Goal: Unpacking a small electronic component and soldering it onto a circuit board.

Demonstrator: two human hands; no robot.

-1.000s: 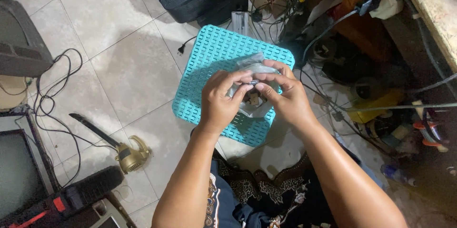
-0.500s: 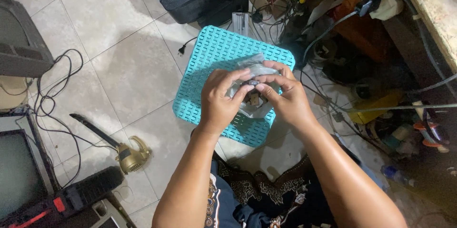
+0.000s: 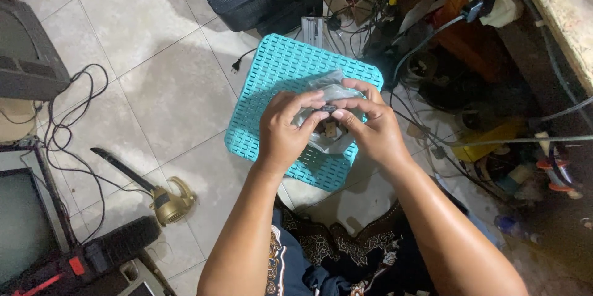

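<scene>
Above a turquoise slotted stool [image 3: 278, 86] on the tiled floor [image 3: 154, 73], the person's left hand [image 3: 285, 132] and right hand [image 3: 370, 129] meet over a crumpled clear plastic bag [image 3: 333, 95]. Both hands are closed on it: the fingers of each pinch the bag's upper edge, and between the thumbs sits a small dark part [image 3: 328, 109] whose kind is too small to tell. A little tan piece [image 3: 330, 129] shows through the plastic lower down. The bag hangs over the middle of the stool, near its seat, though whether it touches cannot be told. By the look of the grip, the step in hand is working the mouth of the bag, either drawing the small part out or holding it at the opening. A next move would call for a steady pinch from one hand on the plastic while the other handles the part, since thin film slips and the loose piece could drop through the stool's slots. A gold-coloured tool [image 3: 170, 203] with a black blade lies on the floor to the left, and tangled cables [image 3: 395, 18] crowd the upper right.
</scene>
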